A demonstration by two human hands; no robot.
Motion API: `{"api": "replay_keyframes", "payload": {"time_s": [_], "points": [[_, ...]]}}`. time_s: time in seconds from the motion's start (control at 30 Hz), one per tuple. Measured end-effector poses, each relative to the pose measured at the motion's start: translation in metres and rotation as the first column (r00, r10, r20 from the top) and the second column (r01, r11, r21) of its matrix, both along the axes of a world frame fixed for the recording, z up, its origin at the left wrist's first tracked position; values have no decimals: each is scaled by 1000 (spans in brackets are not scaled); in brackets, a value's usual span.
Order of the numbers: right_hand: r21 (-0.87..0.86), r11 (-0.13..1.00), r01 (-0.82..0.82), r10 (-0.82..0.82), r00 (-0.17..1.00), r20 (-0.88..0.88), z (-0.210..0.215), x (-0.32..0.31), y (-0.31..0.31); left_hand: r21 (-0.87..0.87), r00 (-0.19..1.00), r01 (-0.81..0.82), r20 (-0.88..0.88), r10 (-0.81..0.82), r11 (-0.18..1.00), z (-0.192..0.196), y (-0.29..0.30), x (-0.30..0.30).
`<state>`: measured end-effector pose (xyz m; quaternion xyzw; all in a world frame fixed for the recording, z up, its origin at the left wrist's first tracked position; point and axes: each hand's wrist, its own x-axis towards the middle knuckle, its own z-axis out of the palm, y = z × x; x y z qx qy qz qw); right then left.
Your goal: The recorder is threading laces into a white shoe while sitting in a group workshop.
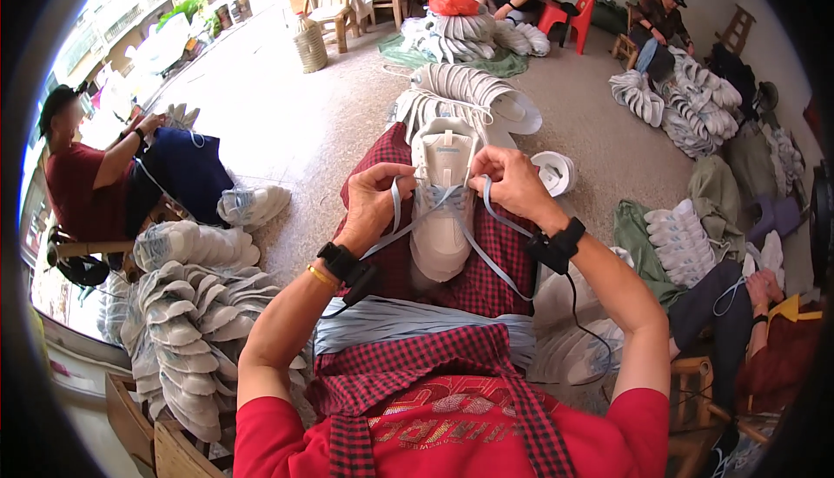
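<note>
A white shoe upper (441, 257) lies on my lap with its toe toward me and its tongue on the far side. A light blue shoelace (488, 261) crosses over its front, its ends looping out to both sides. My left hand (373, 204) pinches the lace at the left row of eyelets. At the right row, my right hand (514, 186) pinches the lace's other side. The fingertips of both hands touch the upper's edges; the exact lace tips are too small to make out. A bundle of light blue laces (426, 329) lies across my waist, over a red-and-black checked apron (499, 291).
Stacked white uppers (473, 87) lie just beyond my knees, with a white roll (554, 172) to their right. A large pile of uppers (195, 339) rises at my left. Co-workers sit around, one at left (95, 174). A red chair (569, 19) stands far back.
</note>
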<state>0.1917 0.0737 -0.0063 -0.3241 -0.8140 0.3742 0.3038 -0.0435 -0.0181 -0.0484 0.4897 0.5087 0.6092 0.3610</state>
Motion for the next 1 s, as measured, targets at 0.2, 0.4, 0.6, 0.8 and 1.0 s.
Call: {"api": "replay_keyframes", "payload": {"time_s": [0.2,0.4,0.6,0.8,1.0], "points": [[-51,999,-15,12,998,-65,-1,1,-2,20,996,-5,-89,6,1000,-1,0,2],[-67,998,-16,14,999,-34,-3,2,1,3,975,-23,-219,23,1000,6,5,9],[111,991,-75,65,994,90,13,10,6,70,881,133,-465,-86,989,27,11,-3],[341,928,-151,115,986,123,46,-24,-2,43,556,368,-811,-183,929,47,29,-26],[446,867,-220,179,975,134,20,-58,-5,104,612,484,-750,-251,869,42,39,-34]]}}
